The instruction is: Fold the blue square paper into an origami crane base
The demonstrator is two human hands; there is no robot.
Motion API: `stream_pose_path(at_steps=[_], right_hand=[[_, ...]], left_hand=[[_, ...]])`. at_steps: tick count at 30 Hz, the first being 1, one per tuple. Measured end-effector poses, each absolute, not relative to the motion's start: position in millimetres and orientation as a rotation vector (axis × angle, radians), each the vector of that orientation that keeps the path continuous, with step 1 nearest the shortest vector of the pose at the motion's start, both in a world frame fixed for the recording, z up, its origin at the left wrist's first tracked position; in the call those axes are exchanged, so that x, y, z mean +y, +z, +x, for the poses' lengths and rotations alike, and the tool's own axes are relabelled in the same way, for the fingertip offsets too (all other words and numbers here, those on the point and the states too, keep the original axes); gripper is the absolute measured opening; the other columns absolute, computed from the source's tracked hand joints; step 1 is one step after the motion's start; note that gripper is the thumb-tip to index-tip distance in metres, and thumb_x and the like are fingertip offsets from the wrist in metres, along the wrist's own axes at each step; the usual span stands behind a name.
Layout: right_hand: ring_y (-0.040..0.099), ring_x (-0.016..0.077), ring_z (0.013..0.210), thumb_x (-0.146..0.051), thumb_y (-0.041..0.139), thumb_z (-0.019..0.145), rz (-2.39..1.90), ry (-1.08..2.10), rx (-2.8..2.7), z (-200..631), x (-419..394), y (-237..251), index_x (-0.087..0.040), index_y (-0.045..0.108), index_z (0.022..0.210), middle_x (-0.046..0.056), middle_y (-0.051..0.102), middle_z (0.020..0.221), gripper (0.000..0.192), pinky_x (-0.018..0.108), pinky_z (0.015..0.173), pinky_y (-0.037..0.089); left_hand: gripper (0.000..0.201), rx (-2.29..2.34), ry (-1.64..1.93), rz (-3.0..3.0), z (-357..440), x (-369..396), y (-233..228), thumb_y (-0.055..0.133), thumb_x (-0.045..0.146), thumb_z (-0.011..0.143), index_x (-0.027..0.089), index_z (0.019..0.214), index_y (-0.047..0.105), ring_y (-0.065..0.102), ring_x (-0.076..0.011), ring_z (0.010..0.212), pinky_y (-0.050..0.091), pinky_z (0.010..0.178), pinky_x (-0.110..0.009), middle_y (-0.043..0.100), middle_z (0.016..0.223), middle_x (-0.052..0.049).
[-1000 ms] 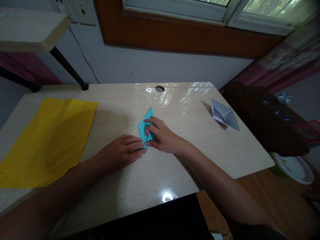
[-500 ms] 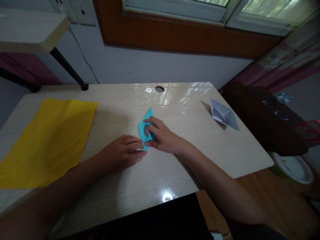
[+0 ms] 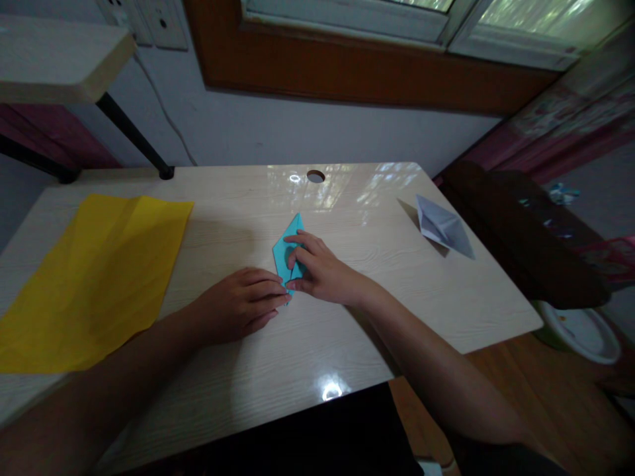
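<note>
- A folded turquoise paper (image 3: 288, 254), narrow and pointed toward the top of the frame, lies flat on the light wood-grain bench (image 3: 347, 330) just above the middle of the frame.
- The right hand (image 3: 322, 272) rests on the right half of the paper, fingers (image 3: 297, 239) spread and pressed flat across it rather than curled round it; the thumb meets the paper's lower tip.
- The left hand (image 3: 238, 304) lies palm down on the bench just left of and below the paper, fingers stretched out together, their tips touching the paper's lower point beside the right thumb.
- A large yellow sheet (image 3: 94, 277) lies flat at the left of the frame, well apart from the hands.
- A folded white paper shape (image 3: 443, 228) sits on the bench at the upper right, well apart from the turquoise paper.
- A round hole (image 3: 315, 176) is cut in the bench near its far edge, above the paper.
</note>
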State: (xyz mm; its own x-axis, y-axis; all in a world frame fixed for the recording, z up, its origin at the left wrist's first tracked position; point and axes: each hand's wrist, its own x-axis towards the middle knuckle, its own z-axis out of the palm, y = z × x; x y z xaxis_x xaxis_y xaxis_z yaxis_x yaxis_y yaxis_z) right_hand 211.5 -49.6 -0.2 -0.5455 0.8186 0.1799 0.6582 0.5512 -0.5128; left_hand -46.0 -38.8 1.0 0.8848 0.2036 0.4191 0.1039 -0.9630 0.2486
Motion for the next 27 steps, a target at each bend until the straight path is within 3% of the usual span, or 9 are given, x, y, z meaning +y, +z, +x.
stream_pose_path(at_steps=[10,15,21,27], right_hand=[[0.051,0.0276,0.128,-0.035,0.076,0.086,-1.165,0.558,-2.272,228,-32,-4,-0.024,0.06,0.101,0.011,0.055,0.138,0.025,0.049,0.108,0.042],[0.055,0.0253,0.123,-0.033,0.073,0.089,-1.119,0.554,-2.251,234,-22,-7,-0.024,0.062,0.098,0.009,0.06,0.13,0.016,0.046,0.107,0.042],[0.057,0.0282,0.116,-0.033,0.078,0.084,-1.188,0.399,-2.227,229,-19,-15,-0.02,0.064,0.093,0.013,0.061,0.127,0.021,0.045,0.101,0.045],[0.057,0.0275,0.113,-0.037,0.079,0.082,-1.268,0.37,-2.184,225,-19,-17,-0.022,0.065,0.091,0.01,0.061,0.123,0.023,0.045,0.1,0.043]], left_hand=[[0.032,0.266,0.563,2.927,-45,-41,-1,0.062,0.019,0.093,0.018,0.125,0.065,0.06,-0.0264,0.118,0.054,0.101,-0.044,0.069,0.122,-0.007],[0.029,0.264,0.624,2.915,-42,-41,2,0.057,0.016,0.095,0.017,0.122,0.066,0.061,-0.0254,0.121,0.054,0.102,-0.043,0.07,0.126,-0.008],[0.028,0.29,0.614,2.883,-40,-42,2,0.055,0.018,0.097,0.018,0.122,0.067,0.061,-0.0257,0.124,0.054,0.103,-0.044,0.069,0.131,-0.007],[0.03,0.308,0.571,2.87,-40,-43,2,0.057,0.018,0.095,0.018,0.124,0.066,0.06,-0.0259,0.124,0.053,0.103,-0.044,0.069,0.131,-0.008]])
